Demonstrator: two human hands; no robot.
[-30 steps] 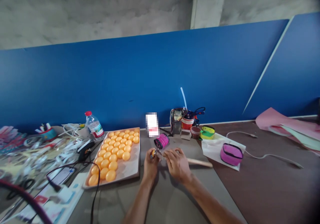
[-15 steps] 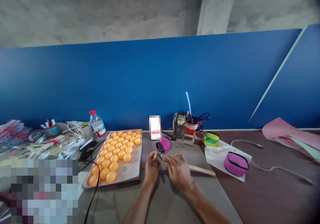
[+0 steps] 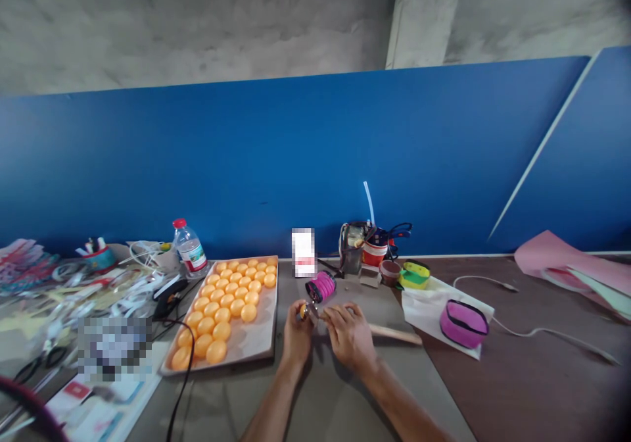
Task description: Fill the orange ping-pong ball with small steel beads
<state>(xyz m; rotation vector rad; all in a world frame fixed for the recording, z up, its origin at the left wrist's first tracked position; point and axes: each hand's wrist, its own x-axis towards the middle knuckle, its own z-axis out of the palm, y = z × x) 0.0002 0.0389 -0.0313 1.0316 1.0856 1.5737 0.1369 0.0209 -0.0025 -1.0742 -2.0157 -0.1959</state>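
Note:
My left hand [image 3: 296, 338] is closed, its fingertips pinching a small orange-and-silver piece [image 3: 303, 311], mostly covered by the fingers. Close by on the right, my right hand [image 3: 349, 338] has its fingers pressed together at that piece; what they grip is too small to make out. From behind the right hand sticks out a pale wooden stick [image 3: 397, 335], and whether the hand holds it is hidden. Just beyond both hands lies a magenta ribbed roll [image 3: 321, 287] with black ends. Left of my hands stands a shallow tray [image 3: 254, 346] with rows of orange balls [image 3: 221, 331].
A black cable [image 3: 185, 383] crosses the tray's near left corner. At the back stand a water bottle [image 3: 190, 251] and a red-and-white cup [image 3: 374, 254]. A magenta mesh band [image 3: 463, 323] rests on white paper [image 3: 419, 307] at right. Clutter and scissors [image 3: 42, 363] fill the left.
The view has shifted slightly. Both hands keep nearly the same pose at the small piece. At lower left the pixelated patch has shrunk, and papers and scissors now show there.

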